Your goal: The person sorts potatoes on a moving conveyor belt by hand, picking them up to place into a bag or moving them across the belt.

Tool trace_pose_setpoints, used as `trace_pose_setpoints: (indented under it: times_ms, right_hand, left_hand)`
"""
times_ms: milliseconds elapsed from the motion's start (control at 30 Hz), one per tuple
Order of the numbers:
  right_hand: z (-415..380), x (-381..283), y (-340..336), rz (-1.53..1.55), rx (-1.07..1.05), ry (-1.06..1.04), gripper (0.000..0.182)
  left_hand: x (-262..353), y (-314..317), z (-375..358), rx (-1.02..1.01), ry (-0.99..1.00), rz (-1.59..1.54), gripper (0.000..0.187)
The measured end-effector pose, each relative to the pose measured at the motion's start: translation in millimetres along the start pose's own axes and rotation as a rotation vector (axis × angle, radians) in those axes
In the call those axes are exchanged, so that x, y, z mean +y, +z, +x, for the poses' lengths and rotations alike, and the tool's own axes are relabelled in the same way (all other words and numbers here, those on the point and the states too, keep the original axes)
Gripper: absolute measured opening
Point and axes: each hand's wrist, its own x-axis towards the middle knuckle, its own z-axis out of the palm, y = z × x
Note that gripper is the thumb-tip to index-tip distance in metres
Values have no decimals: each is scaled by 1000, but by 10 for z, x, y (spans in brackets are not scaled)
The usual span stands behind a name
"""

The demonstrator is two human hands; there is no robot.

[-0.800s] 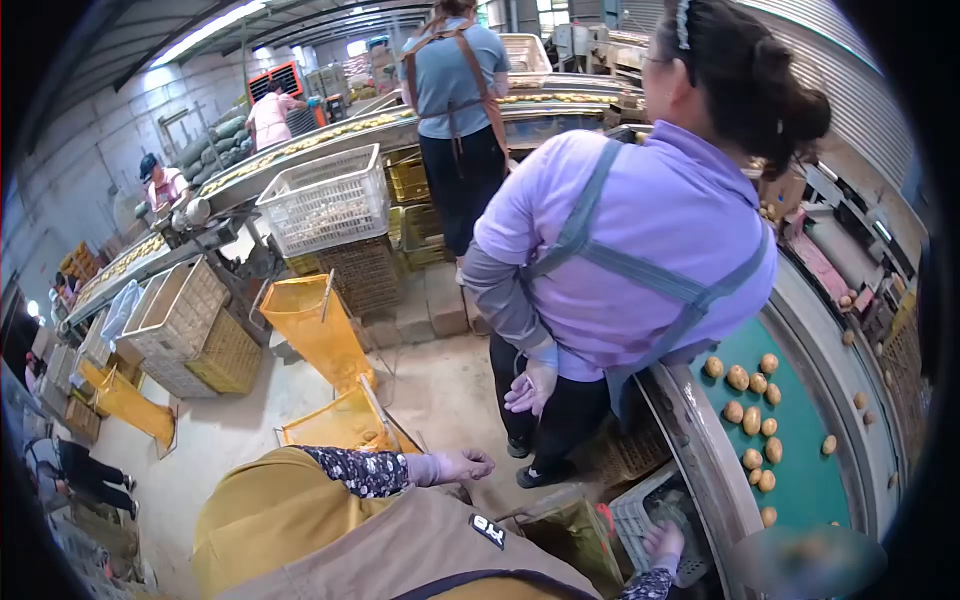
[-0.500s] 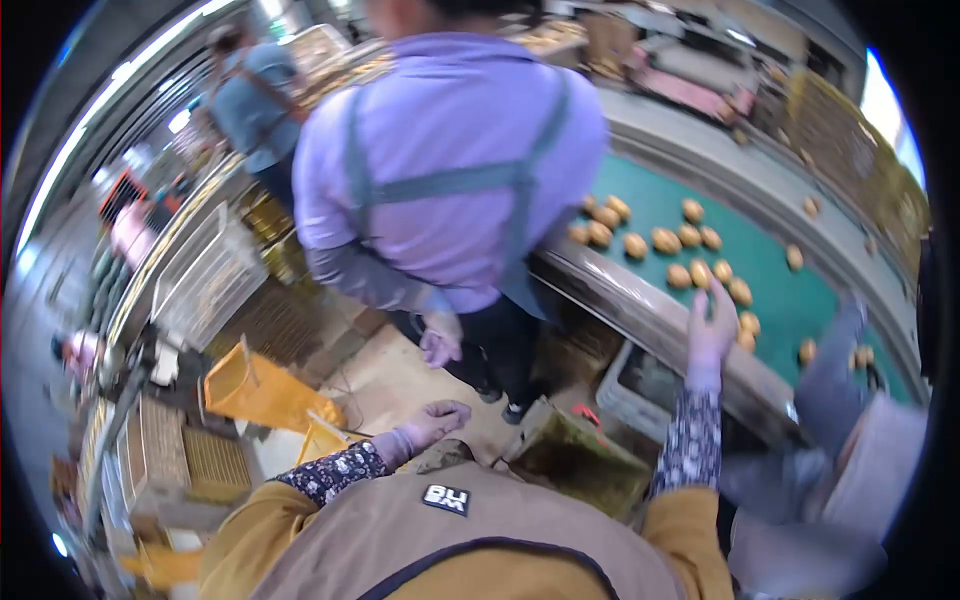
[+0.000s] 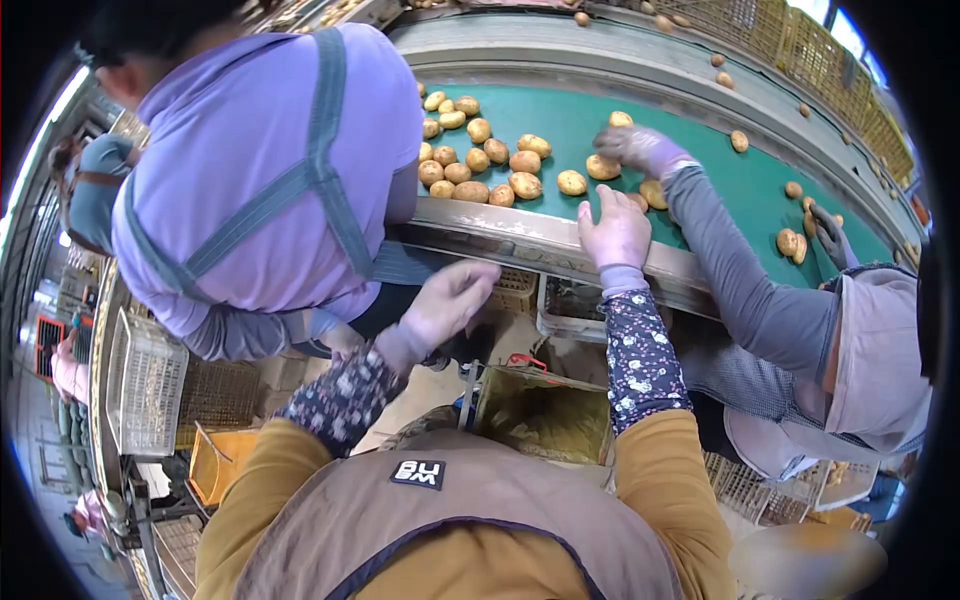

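My left hand (image 3: 445, 305) hovers in front of my body, short of the conveyor's metal edge, with its fingers loosely curled and apart and nothing in them. My right hand (image 3: 615, 232) is over the metal rim (image 3: 500, 222) of the conveyor, palm down, fingers spread and pointing toward the potatoes. Many potatoes lie on the green belt (image 3: 560, 105); a single one (image 3: 571, 182) sits just beyond my right fingertips. To the right, a co-worker's gloved hand (image 3: 645, 150) touches another potato (image 3: 602, 167).
A co-worker in a purple shirt (image 3: 270, 170) stands close on the left. Another co-worker (image 3: 850, 350) leans in from the right, arms over the belt. Below the rim are a grey crate (image 3: 570, 325) and an open container (image 3: 540, 415). An orange container (image 3: 222, 462) stands lower left.
The view has swung right toward the belt. My left hand has risen toward the conveyor. The right co-worker's arm now reaches across the belt beside my right hand.
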Motion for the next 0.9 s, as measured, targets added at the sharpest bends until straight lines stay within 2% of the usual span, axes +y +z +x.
trace_pose_setpoints:
  times_ms: [33, 100, 133, 167, 233, 267, 367, 400, 467, 533, 600, 633, 733, 800, 833, 900]
  right_hand:
    - [20, -3, 40, -14, -4, 16, 38]
    - [47, 21, 57, -38, 28, -7, 34]
    - [57, 43, 48, -46, 15, 0, 34]
    - [64, 66, 75, -58, 12, 18, 34]
    - [141, 26, 168, -54, 55, -16, 34]
    - [190, -58, 243, -71, 48, -7, 34]
    - [245, -411, 463, -114, 4, 43, 37]
    - [267, -460, 531, -106, 9, 57, 38]
    - [267, -501, 509, -118, -25, 98, 38]
    - [257, -559, 452, -102, -67, 146, 37]
    - [260, -618, 454, -93, -74, 172, 37]
    - [263, -648, 418, -96, -66, 185, 36]
    - [226, -741, 377, -149, -45, 202, 35]
    - [204, -805, 382, -242, -29, 210, 34]
    - [180, -867, 424, -256, -19, 209, 34]
    - [175, -1087, 468, -429, -10, 290, 35]
  left_hand:
    - [40, 12, 271, 3, 59, 68, 25]
    - [83, 63, 838, 114, 610, 703, 24]
    - [218, 100, 1021, 51, 654, 866, 33]
    - [194, 70, 1219, 30, 652, 858, 33]
    - [131, -54, 1516, 15, 697, 1377, 40]
    - [69, -202, 1596, 2, 656, 1457, 44]
    - [66, -797, 1758, -59, 567, 1318, 47]
    - [60, -974, 1814, -31, 558, 1409, 48]
    - [52, -1235, 1847, 26, 565, 1326, 49]
    - [66, -1375, 1789, 52, 550, 1326, 49]
    - [102, -1519, 1689, 54, 434, 1287, 50]
    - [86, -1551, 1703, 17, 488, 1371, 51]
    - [157, -1559, 1574, 44, 442, 1376, 50]
    - [212, -1571, 1508, 7, 366, 1485, 50]
    - [209, -1617, 1472, 8, 382, 1475, 50]
    - [225, -1752, 1415, 57, 539, 1528, 47]
